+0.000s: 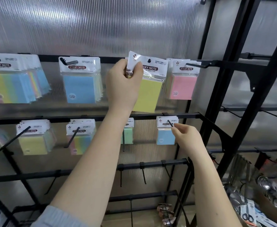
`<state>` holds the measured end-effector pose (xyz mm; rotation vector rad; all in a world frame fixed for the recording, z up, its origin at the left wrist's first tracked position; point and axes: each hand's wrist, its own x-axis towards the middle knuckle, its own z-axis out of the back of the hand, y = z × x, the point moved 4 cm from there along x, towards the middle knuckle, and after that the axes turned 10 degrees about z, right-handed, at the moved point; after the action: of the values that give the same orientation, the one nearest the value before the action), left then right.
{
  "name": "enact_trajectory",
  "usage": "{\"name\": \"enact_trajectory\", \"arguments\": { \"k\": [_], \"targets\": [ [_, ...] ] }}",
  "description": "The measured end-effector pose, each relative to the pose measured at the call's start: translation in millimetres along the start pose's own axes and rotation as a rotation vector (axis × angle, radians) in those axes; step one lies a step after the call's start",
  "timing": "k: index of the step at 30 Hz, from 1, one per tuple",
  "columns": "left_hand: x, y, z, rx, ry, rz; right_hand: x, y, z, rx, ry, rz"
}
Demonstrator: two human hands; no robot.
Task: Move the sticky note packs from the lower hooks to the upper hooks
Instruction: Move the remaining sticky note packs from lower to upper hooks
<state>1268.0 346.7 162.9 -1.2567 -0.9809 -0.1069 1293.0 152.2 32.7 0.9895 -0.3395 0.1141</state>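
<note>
Left hand (124, 82) up at upper hook (149, 60), fingers clamped on header of yellow sticky note pack (148, 90) hanging there. Right hand (186, 138) lower, fingertips pinched at tip of lower hook (170, 124) carrying blue sticky note pack (165, 136). More packs on neighbouring hooks.

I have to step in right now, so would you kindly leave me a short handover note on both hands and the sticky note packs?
Left hand: grips the header of a yellow pack up at the upper row, its hole over the upper hook.
Right hand: fingertips pinch the tip of a lower hook that carries blue packs.
Done: upper hooks already carry blue, pink and striped packs.
Left: seat the yellow pack fully, then move the lower-row packs, including yellow packs and striped packs further left.
</note>
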Motion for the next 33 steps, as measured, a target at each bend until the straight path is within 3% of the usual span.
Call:
{"name": "enact_trajectory", "arguments": {
  "k": [10, 20, 33],
  "targets": [
    [5, 16, -8, 0.047, -0.02, 0.078, 11, -14, 1, -0.004, 0.016, 0.003],
    [35, 46, -24, 0.241, -0.059, 0.199, 36, -35, 3, 0.02, 0.031, -0.048],
    [36, 59, -36, 0.19, -0.166, 0.274, 68, -52, 0, 0.005, 0.04, -0.073]
  ]
}}
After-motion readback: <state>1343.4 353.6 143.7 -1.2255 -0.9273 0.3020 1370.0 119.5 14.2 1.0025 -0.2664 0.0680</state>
